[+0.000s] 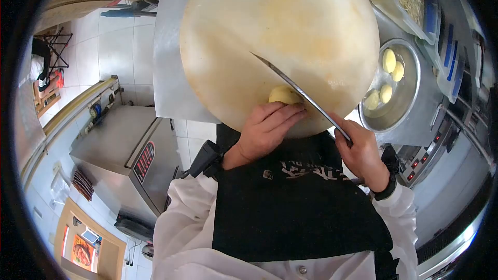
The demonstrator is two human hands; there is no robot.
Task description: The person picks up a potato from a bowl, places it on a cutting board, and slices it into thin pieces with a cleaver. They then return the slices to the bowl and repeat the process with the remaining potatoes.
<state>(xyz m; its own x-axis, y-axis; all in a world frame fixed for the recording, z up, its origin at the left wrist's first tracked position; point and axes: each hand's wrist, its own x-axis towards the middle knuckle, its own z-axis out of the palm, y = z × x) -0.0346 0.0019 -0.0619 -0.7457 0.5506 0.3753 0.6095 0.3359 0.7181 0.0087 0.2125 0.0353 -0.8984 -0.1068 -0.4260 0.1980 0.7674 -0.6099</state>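
Observation:
A peeled potato (282, 94) lies near the front edge of a large round cutting board (280, 26). My left hand (270, 127) holds it down, fingers curled over its near side. In my right hand (360, 153) is the handle of a kitchen knife (290, 82). Its long blade slants up and to the left across the board, passing right beside the potato's right end. The blade is seen nearly edge-on from above. My left fingers hide part of the potato.
Right of the board, a metal bowl (390, 125) holds several peeled potatoes (389, 60). Clear plastic containers (410, 5) with blue-edged lids stand at the upper right. A steel appliance (124, 145) is at the left, and a person's legs (49, 80) show at the far left.

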